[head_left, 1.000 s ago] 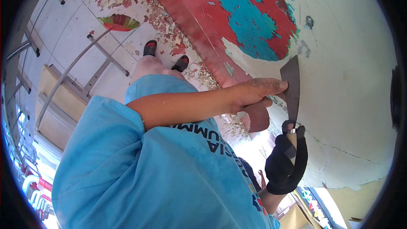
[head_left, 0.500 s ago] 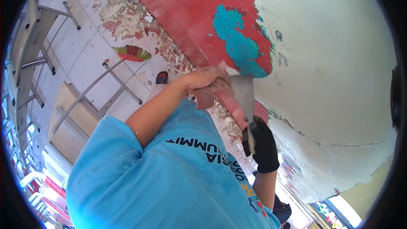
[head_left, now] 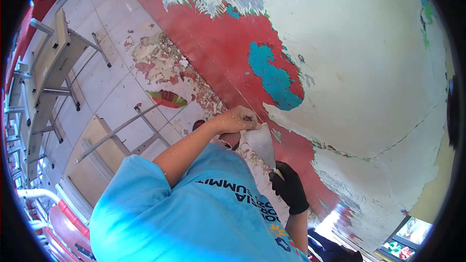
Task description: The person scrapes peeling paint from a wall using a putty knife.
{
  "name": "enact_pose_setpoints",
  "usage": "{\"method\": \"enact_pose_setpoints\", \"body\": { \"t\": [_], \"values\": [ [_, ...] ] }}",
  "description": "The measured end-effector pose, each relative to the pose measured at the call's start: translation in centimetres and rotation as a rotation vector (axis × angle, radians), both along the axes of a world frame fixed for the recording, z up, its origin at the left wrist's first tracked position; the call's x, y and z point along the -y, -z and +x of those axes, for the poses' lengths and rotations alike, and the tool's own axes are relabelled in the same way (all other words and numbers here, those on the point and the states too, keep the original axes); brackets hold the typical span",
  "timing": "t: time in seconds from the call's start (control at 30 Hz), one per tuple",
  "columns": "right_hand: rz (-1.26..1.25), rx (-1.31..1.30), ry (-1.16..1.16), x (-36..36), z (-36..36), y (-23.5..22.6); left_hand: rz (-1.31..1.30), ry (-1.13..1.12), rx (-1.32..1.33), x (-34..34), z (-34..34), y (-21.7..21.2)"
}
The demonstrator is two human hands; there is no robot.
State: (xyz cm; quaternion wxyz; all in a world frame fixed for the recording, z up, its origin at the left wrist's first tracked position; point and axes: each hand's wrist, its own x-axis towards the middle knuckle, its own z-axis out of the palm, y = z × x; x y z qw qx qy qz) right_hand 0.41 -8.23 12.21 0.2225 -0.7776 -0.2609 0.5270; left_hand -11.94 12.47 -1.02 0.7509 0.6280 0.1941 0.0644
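Observation:
In my black-gloved right hand (head_left: pixel 290 189) is a wide paint scraper (head_left: pixel 259 144), gripped by its pale handle with the broad metal blade pointing toward my other hand. My bare, dusty left hand (head_left: pixel 237 120) is closed, its fingertips at the blade's far corner. A curled reddish piece of peeled paint (head_left: pixel 230 139) hangs below its palm, partly hidden by the hand and the blade. Just beyond both hands is the wall (head_left: pixel 359 82), with white coating, a stripped red area (head_left: pixel 213 43) and a blue patch (head_left: pixel 276 80).
Paint chips and rubble (head_left: pixel 167 58) lie along the wall's foot on the tiled floor (head_left: pixel 114 51). A long-handled broom (head_left: pixel 167 99) rests across an overturned wooden-topped piece of furniture (head_left: pixel 99 160). More metal-legged furniture (head_left: pixel 53 63) and red-and-white chairs (head_left: pixel 58 213) stand at left.
The scraper has come down off the wall's blue patch to my left hand, its blade now beside the fingers. My view has shifted, and the peeled paint piece is more hidden.

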Motion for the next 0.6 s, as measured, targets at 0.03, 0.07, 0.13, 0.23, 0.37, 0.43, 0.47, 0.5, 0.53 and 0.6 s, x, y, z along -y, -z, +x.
{"method": "enact_pose_setpoints", "body": {
  "t": [0.03,0.07,0.13,0.23,0.37,0.43,0.47,0.5,0.53,0.6],
  "values": [
    [0.037,0.043,-0.015,0.1,-0.1,0.1,0.001,0.005,0.011,0.2,-0.2,0.3],
    [0.072,0.088,-0.027,0.4,-0.2,0.2,0.000,0.013,0.024,0.3,-0.4,0.2],
    [0.062,0.082,0.029,0.6,-0.4,0.1,-0.027,0.059,0.031,0.3,-0.9,-0.4],
    [0.092,0.095,0.077,1.6,0.1,0.5,-0.104,0.143,-0.028,0.5,-1.5,-1.9],
    [0.128,0.091,0.069,3.6,1.3,1.7,-0.105,0.081,-0.099,2.2,-1.3,-2.2],
    [0.237,0.231,-0.073,4.9,2.0,3.1,-0.040,0.027,-0.072,3.2,-0.8,-1.4],
    [0.324,0.373,-0.196,5.1,1.9,3.3,0.004,-0.008,-0.048,3.8,-0.7,-1.5],
    [0.329,0.344,-0.215,5.0,1.5,1.9,0.074,-0.039,-0.059,4.3,-0.6,-1.7],
    [0.346,0.333,-0.223,5.3,1.6,2.1,0.088,-0.052,-0.069,4.5,-0.5,-1.9],
    [0.409,0.369,-0.296,6.7,1.9,2.5,0.217,0.052,-0.104,5.2,-0.2,-2.5]
  ]
}}
